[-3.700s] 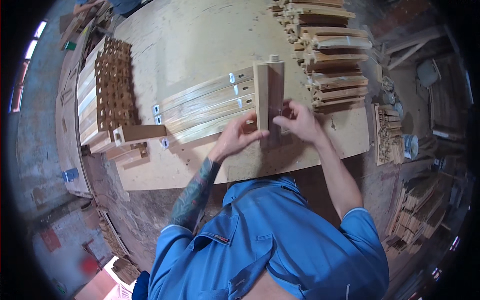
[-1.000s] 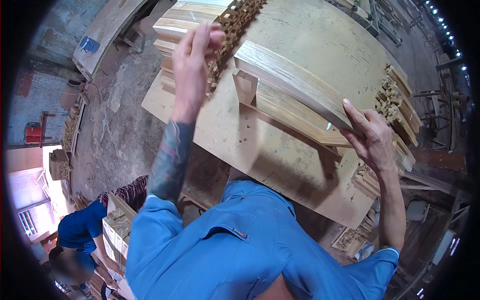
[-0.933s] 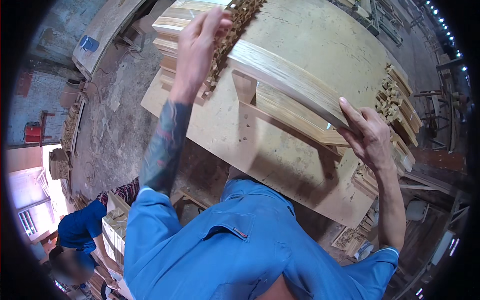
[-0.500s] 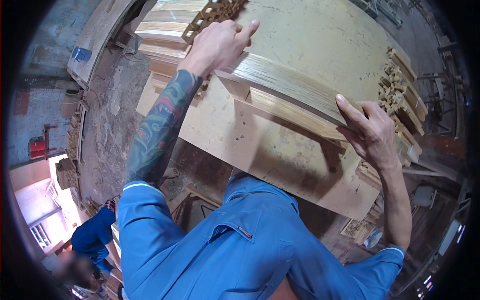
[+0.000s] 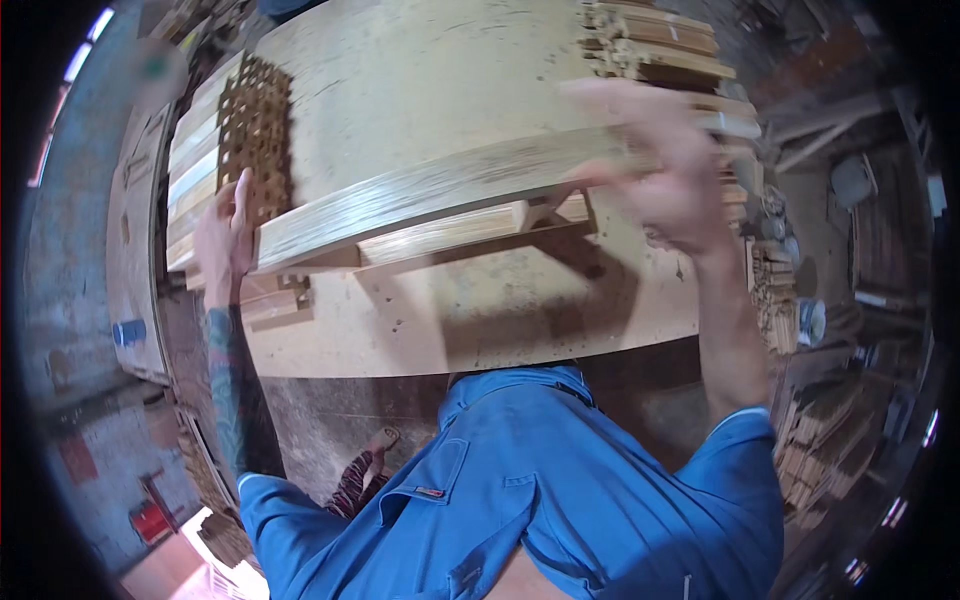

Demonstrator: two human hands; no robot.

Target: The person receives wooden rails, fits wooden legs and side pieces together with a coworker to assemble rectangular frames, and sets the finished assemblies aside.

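A long wooden frame (image 5: 440, 190) lies across the worktable (image 5: 420, 85), its broad light board uppermost and short crosspieces underneath. A second rail shows below that board. At the frame's left end is my left hand (image 5: 224, 240), closed against the end with its thumb sticking up. My right hand (image 5: 665, 165) is at the right end and smeared by motion. Its thumb lies near the board's near side and another finger reaches above it. Whether it grips the wood I cannot make out.
Stacked slotted wooden pieces (image 5: 250, 140) stand by the table's left side. More stacked wood strips (image 5: 655, 40) lie at the far right, with bundles (image 5: 825, 440) lower down. A blue cup (image 5: 128, 333) sits on a side bench. A foot (image 5: 385, 438) shows below the table.
The view has turned, so the table and frame sit differently in it. My right hand has shifted about the frame's right end and is blurred. My left hand stays at the left end.
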